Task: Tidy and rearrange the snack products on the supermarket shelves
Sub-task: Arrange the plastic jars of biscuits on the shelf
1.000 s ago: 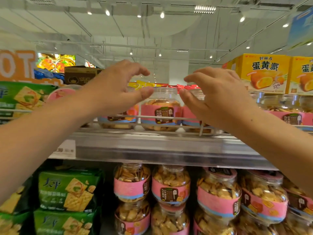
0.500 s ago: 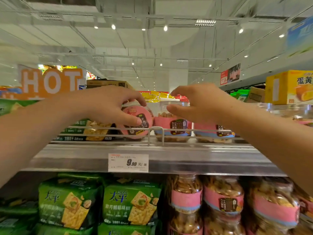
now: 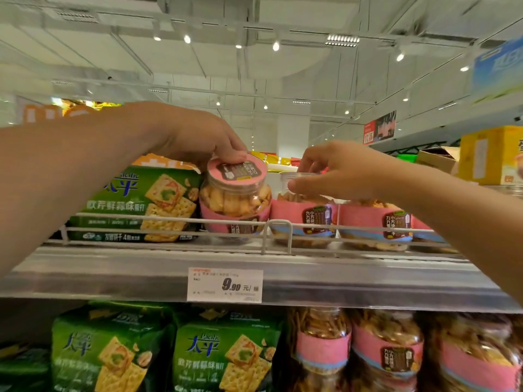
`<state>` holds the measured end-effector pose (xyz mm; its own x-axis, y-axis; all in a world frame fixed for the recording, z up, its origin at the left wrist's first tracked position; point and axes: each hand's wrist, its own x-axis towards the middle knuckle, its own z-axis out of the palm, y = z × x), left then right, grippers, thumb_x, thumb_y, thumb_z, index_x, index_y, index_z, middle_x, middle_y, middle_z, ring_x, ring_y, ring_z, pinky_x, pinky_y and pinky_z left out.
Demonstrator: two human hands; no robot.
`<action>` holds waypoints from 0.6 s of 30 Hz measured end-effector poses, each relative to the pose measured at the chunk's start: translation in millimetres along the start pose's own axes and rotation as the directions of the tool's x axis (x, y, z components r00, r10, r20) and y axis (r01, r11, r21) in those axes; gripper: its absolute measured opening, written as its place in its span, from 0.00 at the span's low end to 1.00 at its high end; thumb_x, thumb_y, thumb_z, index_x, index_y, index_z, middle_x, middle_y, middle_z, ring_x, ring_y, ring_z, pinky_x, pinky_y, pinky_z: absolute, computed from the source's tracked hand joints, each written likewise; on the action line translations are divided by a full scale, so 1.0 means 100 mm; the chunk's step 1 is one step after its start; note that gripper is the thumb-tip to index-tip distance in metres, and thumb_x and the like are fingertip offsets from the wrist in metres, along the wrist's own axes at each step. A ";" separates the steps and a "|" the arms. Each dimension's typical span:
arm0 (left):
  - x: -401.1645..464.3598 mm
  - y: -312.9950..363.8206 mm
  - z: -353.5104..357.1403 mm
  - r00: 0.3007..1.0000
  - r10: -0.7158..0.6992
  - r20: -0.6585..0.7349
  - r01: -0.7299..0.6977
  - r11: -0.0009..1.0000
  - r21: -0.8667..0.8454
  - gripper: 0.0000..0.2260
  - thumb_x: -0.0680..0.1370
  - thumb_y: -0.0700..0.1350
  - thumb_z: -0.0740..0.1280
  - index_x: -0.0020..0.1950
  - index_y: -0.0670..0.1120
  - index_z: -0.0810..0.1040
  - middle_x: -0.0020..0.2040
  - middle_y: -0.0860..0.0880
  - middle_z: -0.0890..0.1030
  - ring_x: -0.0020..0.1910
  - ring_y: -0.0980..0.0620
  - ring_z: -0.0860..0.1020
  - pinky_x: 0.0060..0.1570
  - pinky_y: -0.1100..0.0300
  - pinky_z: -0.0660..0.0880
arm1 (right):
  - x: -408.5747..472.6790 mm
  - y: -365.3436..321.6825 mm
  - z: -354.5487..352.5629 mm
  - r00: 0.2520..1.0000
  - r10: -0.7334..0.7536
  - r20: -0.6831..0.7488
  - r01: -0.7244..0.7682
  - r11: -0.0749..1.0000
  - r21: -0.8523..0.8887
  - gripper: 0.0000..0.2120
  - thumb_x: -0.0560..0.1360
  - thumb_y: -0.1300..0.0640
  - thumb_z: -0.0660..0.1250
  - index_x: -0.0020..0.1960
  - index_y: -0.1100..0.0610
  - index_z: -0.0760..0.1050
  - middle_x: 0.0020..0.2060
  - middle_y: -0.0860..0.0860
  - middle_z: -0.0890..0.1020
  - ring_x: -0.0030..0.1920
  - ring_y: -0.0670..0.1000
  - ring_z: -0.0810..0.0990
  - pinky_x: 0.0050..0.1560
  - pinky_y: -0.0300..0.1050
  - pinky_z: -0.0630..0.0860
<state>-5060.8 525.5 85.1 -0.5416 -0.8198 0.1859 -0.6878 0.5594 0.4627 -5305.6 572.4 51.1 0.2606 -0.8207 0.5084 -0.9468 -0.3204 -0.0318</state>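
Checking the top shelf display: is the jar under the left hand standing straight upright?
No, the jar under the left hand is tilted, its pink lid facing the camera.

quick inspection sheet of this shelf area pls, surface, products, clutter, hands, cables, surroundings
surface: metal top shelf with white wire front rail; price tag reads 9.90
job's things: tilted biscuit jar, pink lid facing the camera; upright jars beside it; green cracker pack on its left
clutter: nothing seen
grippers: left hand fingers on the tilted jar's lid; right hand at the next jar's top, grip unclear
cables: nothing seen
surroundings: lower shelf with more cracker packs and jars; yellow box far right
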 end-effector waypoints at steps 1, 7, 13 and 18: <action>0.05 -0.03 0.01 1.000 -0.018 -0.013 0.018 0.998 -0.065 0.10 0.79 0.39 0.63 0.50 0.42 0.85 0.62 0.36 0.79 0.51 0.44 0.77 0.52 0.52 0.72 | 0.00 0.01 0.01 1.000 -0.005 -0.010 0.005 1.000 0.009 0.19 0.68 0.31 0.65 0.50 0.44 0.75 0.43 0.43 0.82 0.43 0.43 0.78 0.42 0.41 0.76; 0.18 -0.13 0.07 0.998 -0.027 -0.056 0.026 0.999 -0.026 0.15 0.82 0.41 0.62 0.46 0.55 0.86 0.51 0.50 0.85 0.48 0.54 0.83 0.45 0.59 0.79 | -0.03 0.03 0.04 1.000 -0.020 -0.015 0.020 0.999 0.042 0.21 0.68 0.30 0.64 0.52 0.44 0.75 0.47 0.45 0.81 0.45 0.44 0.79 0.47 0.43 0.76; 0.07 -0.10 0.15 0.987 0.059 -0.147 -0.053 0.998 0.045 0.13 0.79 0.59 0.61 0.56 0.57 0.82 0.55 0.52 0.82 0.56 0.49 0.81 0.58 0.50 0.76 | -0.05 0.01 0.05 1.000 -0.014 -0.018 0.015 0.999 0.040 0.23 0.67 0.29 0.63 0.51 0.44 0.74 0.48 0.46 0.80 0.47 0.48 0.79 0.51 0.48 0.77; -0.05 -0.08 0.15 0.990 0.079 -0.113 -0.038 0.944 0.327 0.31 0.60 0.79 0.62 0.57 0.66 0.78 0.52 0.61 0.80 0.51 0.60 0.78 0.52 0.57 0.73 | -0.05 -0.02 0.04 1.000 0.006 0.000 -0.006 0.999 0.035 0.22 0.68 0.30 0.64 0.53 0.45 0.73 0.47 0.48 0.81 0.45 0.47 0.78 0.51 0.49 0.77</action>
<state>-5060.5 527.2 67.3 -0.5361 -0.7818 0.3184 -0.7871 0.5992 0.1462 -5304.7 575.2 45.6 0.2548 -0.8225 0.5085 -0.9410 -0.3319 -0.0653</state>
